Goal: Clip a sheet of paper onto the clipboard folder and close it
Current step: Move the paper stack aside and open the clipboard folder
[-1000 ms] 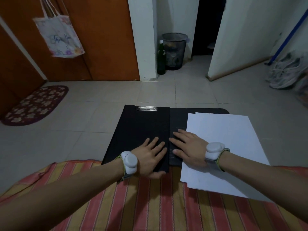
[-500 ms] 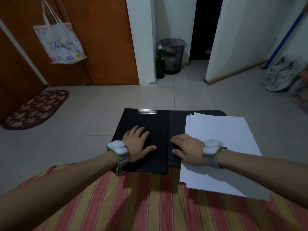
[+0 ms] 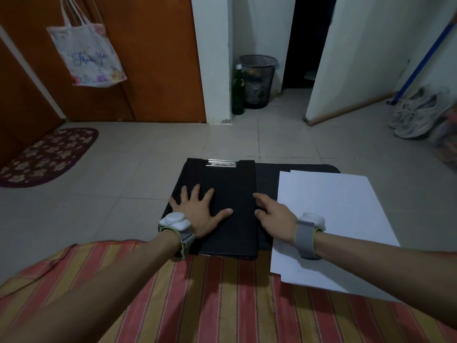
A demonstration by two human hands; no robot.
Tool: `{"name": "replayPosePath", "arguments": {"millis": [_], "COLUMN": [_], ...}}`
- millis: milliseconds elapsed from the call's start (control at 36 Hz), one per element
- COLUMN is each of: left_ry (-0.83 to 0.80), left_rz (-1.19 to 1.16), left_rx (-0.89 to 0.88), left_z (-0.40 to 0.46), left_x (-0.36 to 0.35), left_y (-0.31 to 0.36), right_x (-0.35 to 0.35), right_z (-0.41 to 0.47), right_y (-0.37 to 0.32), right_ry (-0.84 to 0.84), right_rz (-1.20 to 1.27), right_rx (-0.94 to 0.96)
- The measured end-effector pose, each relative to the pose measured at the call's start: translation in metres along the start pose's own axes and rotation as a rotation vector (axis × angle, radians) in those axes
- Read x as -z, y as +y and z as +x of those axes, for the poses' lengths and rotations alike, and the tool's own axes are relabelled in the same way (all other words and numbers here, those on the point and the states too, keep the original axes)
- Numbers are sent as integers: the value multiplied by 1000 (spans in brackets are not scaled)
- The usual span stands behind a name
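On clipboard folder | left hand slid leftward, splayed flat

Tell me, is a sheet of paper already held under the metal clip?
No, the metal clip sits on the bare black clipboard folder, and the sheets of paper lie to its right.

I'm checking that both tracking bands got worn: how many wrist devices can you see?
2. One wrist device sits on the left hand's wrist over the black clipboard folder; the other on the right wrist, above the paper sheets.
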State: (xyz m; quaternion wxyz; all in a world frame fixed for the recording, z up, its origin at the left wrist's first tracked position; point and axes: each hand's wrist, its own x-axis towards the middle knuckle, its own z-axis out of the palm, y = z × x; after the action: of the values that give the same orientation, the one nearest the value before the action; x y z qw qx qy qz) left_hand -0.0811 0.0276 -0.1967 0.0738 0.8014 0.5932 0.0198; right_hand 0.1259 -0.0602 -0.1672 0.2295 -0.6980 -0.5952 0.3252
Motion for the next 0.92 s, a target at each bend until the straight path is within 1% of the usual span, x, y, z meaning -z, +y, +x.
{"name": "replayPosePath", "arguments": {"millis": [111, 250, 306, 389, 500, 556, 639, 722, 806, 861, 917], "left_ry": [-20, 6, -9, -7, 35, 27, -28, -37, -45, -74, -81], "left_rz": [-73, -219, -320, -455, -554, -582, -695, -787, -795, -783, -694], "left_rx": [21, 51, 25, -59, -130, -114, -39, 1, -8, -17, -17], "left_z": [0, -1, -2, -6, -9, -10, -12, -14, -13, -14, -18], "left_x": [5, 26, 42, 69, 98, 110, 130, 149, 166, 184, 204], "left_y": [8, 22, 32, 49, 61, 55, 40, 28, 13, -3, -23], "right_x": [2, 17, 25, 33, 36, 36, 35, 29, 19, 11, 1], "right_z": [0, 1, 0, 2, 7, 11, 16, 20, 26, 31, 35], "right_y": [-1, -13, -20, -30, -46, -54, -68, -78, -85, -88, -91], "right_ry": [81, 195, 193, 190, 173, 165, 150, 103, 85, 12, -66], "right_rz": [112, 290, 340, 298, 301, 307, 269, 184, -5, -124, -265], "right_rx": [16, 138, 194, 289, 364, 399, 446, 430, 427, 437, 415]}}
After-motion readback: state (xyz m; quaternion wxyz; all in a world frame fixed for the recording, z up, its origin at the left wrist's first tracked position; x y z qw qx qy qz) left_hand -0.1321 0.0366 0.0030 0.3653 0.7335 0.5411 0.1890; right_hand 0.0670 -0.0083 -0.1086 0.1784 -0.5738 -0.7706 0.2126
